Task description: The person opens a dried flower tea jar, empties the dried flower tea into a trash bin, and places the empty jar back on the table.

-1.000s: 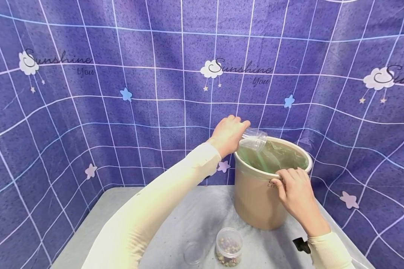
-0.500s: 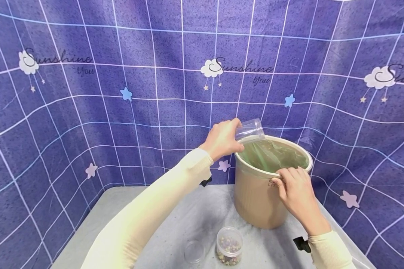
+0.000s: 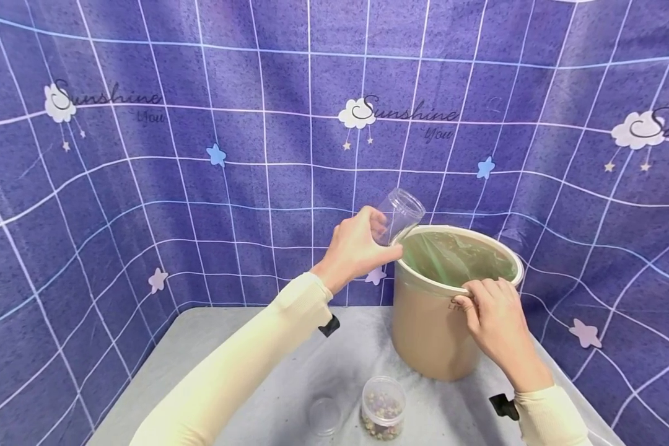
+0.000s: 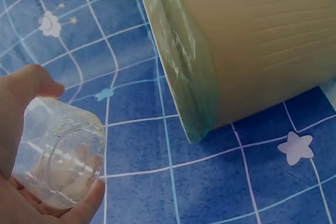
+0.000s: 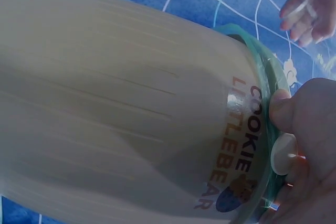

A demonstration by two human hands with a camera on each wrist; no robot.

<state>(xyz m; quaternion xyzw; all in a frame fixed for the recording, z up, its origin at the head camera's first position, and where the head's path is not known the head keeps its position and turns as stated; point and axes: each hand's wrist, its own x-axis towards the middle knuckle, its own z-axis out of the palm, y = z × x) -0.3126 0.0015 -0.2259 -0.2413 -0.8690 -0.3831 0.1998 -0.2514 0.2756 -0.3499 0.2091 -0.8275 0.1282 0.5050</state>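
My left hand (image 3: 354, 246) holds a clear plastic jar (image 3: 404, 214) with fingers and thumb around its side, at the left rim of a tan trash bin (image 3: 432, 334). The jar tilts with its mouth up and to the right; its see-through wall shows no contents beyond small specks near the base in the left wrist view. A green bag (image 3: 451, 257) lines the bin and folds over its rim. On the near side, my right hand (image 3: 497, 319) grips the rim, thumb outside against the folded bag (image 5: 270, 72).
A second clear jar (image 3: 383, 407), holding small dried buds, stands on the grey tabletop in front of the bin. Left of it lies a round clear lid (image 3: 324, 416). A purple grid-patterned curtain (image 3: 290, 155) hangs around the table's back and sides.
My left hand has turned the clear jar from tipped down over the bin to mouth upward, drawing it slightly left. The right hand stays on the rim.
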